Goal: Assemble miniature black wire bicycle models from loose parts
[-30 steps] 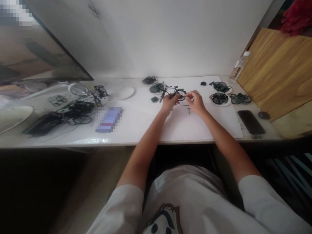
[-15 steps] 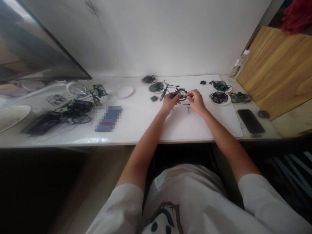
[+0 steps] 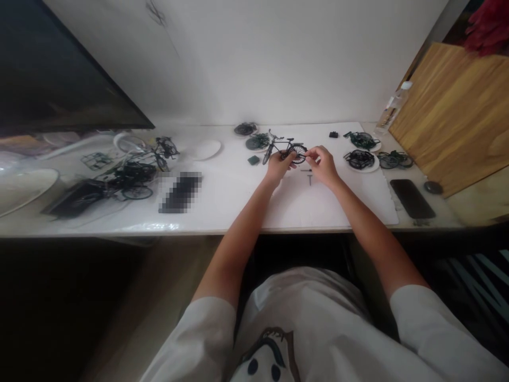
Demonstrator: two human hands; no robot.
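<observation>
A black model bicycle [image 3: 281, 144] stands tilted above the white board, its front wheel to the left. My left hand [image 3: 279, 167] is closed on its lower frame and rear wheel, thumb over the spokes. At the rear wheel's right edge, my right hand [image 3: 324, 164] pinches with thumb and forefinger; a thin dark piece shows at the fingertips, too small to name. Below the hands lie a small T-shaped tool [image 3: 310, 180] and a short dark rod. To the left of the bicycle sits a small green block [image 3: 253, 159].
Plates of dark bicycle parts stand behind the left hand and at right, one a white plate [image 3: 371, 168]. Further right are a phone [image 3: 412, 199] and a water bottle [image 3: 393, 109]. More model bicycles [image 3: 135, 178] crowd the left, near a bare white plate [image 3: 207, 149].
The view has shifted slightly, so everything sits a little further right. Both hands keep their hold at the bicycle, with hardly any movement. The screen at left looks darker.
</observation>
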